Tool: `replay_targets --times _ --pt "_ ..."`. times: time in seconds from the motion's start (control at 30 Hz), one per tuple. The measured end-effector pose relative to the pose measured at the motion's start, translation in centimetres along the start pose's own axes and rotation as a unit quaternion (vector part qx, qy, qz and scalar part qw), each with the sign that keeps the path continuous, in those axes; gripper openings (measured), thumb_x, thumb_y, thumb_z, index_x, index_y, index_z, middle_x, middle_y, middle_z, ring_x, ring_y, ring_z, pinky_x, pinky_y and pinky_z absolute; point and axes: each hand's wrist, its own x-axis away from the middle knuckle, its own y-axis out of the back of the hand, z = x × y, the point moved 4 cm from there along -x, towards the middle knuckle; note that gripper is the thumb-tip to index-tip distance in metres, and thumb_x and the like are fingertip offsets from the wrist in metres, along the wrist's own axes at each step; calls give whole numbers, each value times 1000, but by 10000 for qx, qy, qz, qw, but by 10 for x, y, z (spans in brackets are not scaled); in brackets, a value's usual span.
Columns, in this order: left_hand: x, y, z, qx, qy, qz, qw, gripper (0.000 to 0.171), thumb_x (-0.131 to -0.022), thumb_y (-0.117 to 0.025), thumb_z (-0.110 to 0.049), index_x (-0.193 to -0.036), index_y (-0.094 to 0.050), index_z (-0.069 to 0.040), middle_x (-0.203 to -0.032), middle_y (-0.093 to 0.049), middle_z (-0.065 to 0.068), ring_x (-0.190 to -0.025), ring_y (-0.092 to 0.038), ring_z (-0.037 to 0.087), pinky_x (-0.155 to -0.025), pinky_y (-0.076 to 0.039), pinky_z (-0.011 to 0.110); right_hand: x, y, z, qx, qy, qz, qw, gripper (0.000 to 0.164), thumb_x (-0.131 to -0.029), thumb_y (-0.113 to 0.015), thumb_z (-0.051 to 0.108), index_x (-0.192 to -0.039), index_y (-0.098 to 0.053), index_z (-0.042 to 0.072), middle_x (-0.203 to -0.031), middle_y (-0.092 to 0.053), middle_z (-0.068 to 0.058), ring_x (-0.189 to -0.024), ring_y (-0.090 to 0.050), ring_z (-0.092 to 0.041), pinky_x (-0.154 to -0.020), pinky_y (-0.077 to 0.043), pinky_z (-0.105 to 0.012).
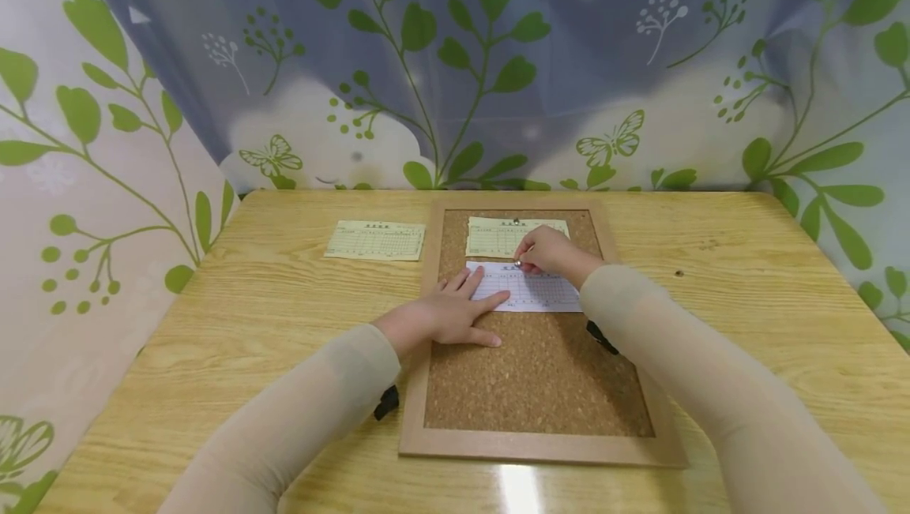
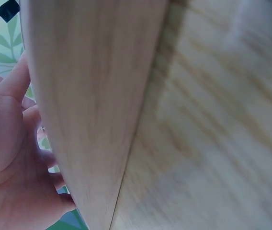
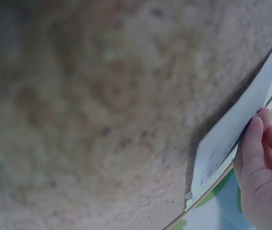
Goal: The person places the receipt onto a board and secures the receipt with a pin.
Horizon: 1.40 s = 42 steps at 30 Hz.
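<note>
A white printed form slip [image 1: 540, 293] lies across the upper middle of a wood-framed cork board [image 1: 533, 388]. My left hand [image 1: 458, 313] rests on the slip's left end, fingers spread and straight. At the slip's top edge my right hand [image 1: 550, 249] pinches a small silver pushpin [image 1: 517, 264] between thumb and fingertips. Just above, a pale yellow form slip [image 1: 490, 239] is on the cork, with another silver pin [image 1: 516, 222] at its top. The right wrist view shows the pinching fingers [image 3: 253, 148] by the white slip [image 3: 227, 139]; the pin's point is hidden.
A second pale yellow slip [image 1: 377, 240] lies on the wooden table [image 1: 284, 301] left of the board. A dark knot-like spot [image 1: 678, 272] marks the tabletop at the right. Behind the table hangs a leaf-patterned curtain [image 1: 455, 103].
</note>
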Motion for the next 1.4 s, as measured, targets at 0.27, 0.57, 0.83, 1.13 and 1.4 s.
replay_targets --times 0.27,0.57,0.83,1.13,1.4 --pt "1 1 -1 -10 22 19 10000 75 -87 -42 -64 -149 -8 -39 -154 15 11 -139 12 30 -110 -3 52 1 1 1 71 57 -21 10000 14 -92 -52 4 -93 -66 0 -70 -62 -3 -60 -53 -9 -55 -41 -20" --pt "0 0 -1 -31 34 28 10000 76 -87 -41 -66 -149 -7 -39 -154 15 11 -139 13 30 -110 -2 52 1 1 0 149 34 8 9999 15 -93 -52 6 -95 -66 1 -72 -62 -4 -62 -55 -11 -57 -42 -22" --pt "-2 0 -1 -112 2 -11 9999 76 -86 -41 -67 -149 -7 -39 -154 14 12 -139 12 31 -110 -3 53 2 2 0 65 -18 -34 10000 14 -93 -53 5 -93 -67 1 -73 -63 -4 -63 -56 -11 -59 -44 -21" --pt "-1 1 -1 -42 31 16 10000 76 -86 -42 -66 -149 -8 -39 -154 15 12 -139 12 31 -110 -3 53 0 0 0 77 82 -42 9999 15 -92 -52 3 -91 -67 0 -70 -62 -4 -61 -54 -9 -58 -44 -20" --pt "-1 1 -2 -48 45 28 10000 76 -86 -42 -66 -149 -8 -39 -154 15 11 -139 12 31 -110 -3 53 0 0 -1 73 45 -26 10000 14 -92 -53 3 -91 -66 0 -69 -61 -3 -60 -54 -9 -56 -44 -20"
